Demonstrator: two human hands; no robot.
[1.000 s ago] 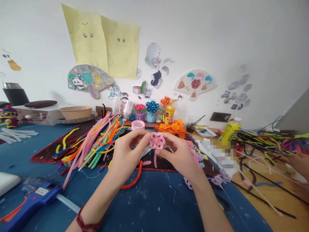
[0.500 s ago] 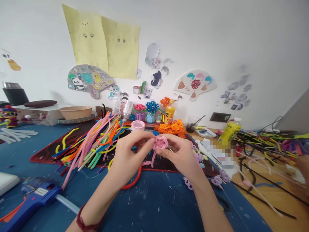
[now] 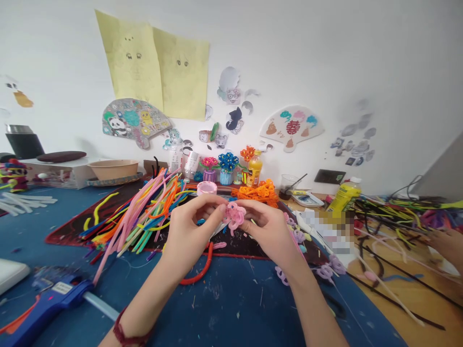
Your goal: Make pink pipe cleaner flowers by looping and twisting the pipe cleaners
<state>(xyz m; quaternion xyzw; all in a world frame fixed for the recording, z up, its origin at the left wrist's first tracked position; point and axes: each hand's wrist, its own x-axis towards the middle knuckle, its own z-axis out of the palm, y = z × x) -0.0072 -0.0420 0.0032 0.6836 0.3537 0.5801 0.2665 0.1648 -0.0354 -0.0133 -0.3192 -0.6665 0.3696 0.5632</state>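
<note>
A pink pipe-cleaner flower (image 3: 235, 215) with looped petals is held up over the dark mat, between both hands. My left hand (image 3: 197, 224) pinches its left side with thumb and forefinger. From the right, my right hand (image 3: 265, 224) grips it, fingers curled behind. Just beyond the hands stands a small pink-rimmed cup (image 3: 207, 187). A heap of orange pipe-cleaner flowers (image 3: 258, 193) lies behind the right hand. Purple looped pieces (image 3: 325, 271) are scattered right of my right wrist. Below the left hand curves a red pipe cleaner (image 3: 202, 271).
Colourful pipe cleaners (image 3: 141, 207) are piled on the dark mat (image 3: 63, 235) at left. A blue glue gun (image 3: 50, 299) lies at front left. Along the wall stand potted flowers (image 3: 227, 168) and an orange bottle (image 3: 255, 168). Another person's hand (image 3: 446, 243) is at far right, near black strands.
The pink flower has turned in my fingers, so its looped petals now spread outward. The pink strand that hung below it no longer shows. At far right, the other person's hand has come further into view.
</note>
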